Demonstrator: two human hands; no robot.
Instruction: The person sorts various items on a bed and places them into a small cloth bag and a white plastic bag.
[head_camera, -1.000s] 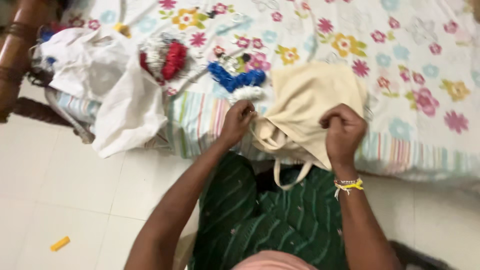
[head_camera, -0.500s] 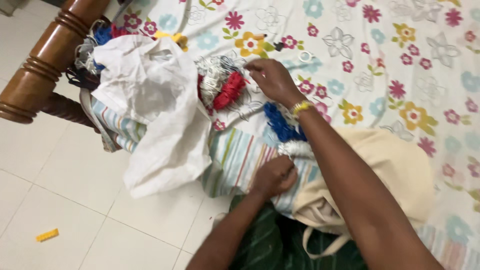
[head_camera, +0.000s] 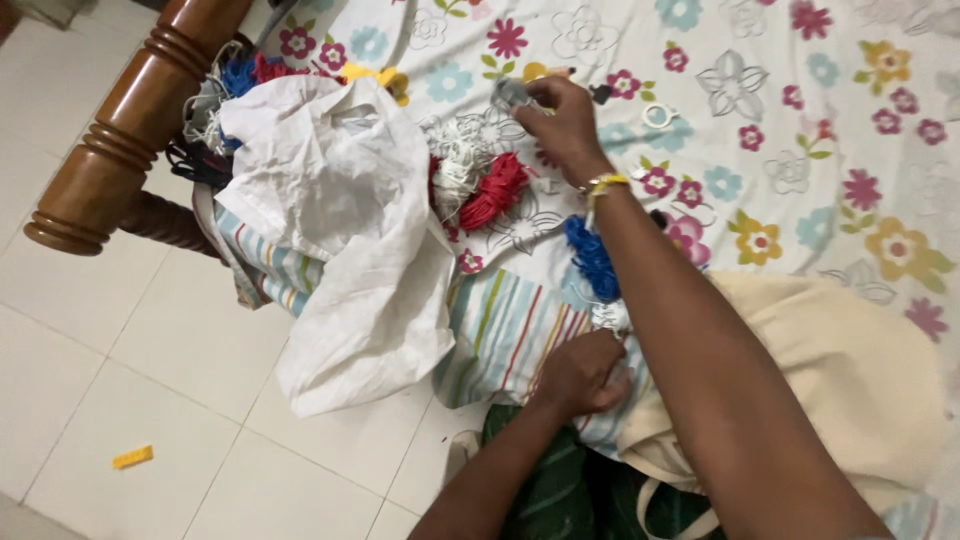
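Note:
My right hand (head_camera: 560, 120) reaches across the flowered bedsheet (head_camera: 760, 110) and pinches a small grey metal piece (head_camera: 508, 93) above a red and white cord bundle (head_camera: 480, 185). At the striped bed edge my left hand (head_camera: 580, 372) is closed on the rim of a cream cloth bag (head_camera: 850, 380), next to a white cord bundle. A blue cord bundle (head_camera: 592, 258) lies under my right forearm. A yellow and white band sits on my right wrist.
A white plastic bag (head_camera: 340, 220) hangs over the bed corner, with more coloured cords behind it. A turned wooden bedpost (head_camera: 130, 120) stands at the left. A small white ring (head_camera: 660, 115) lies on the sheet. A yellow piece (head_camera: 132, 457) lies on the tiled floor.
My right hand left the cream bag, reached left over the cord bundles and now pinches a small grey piece farther up the sheet. The view swung left. My left hand stays at the bag rim.

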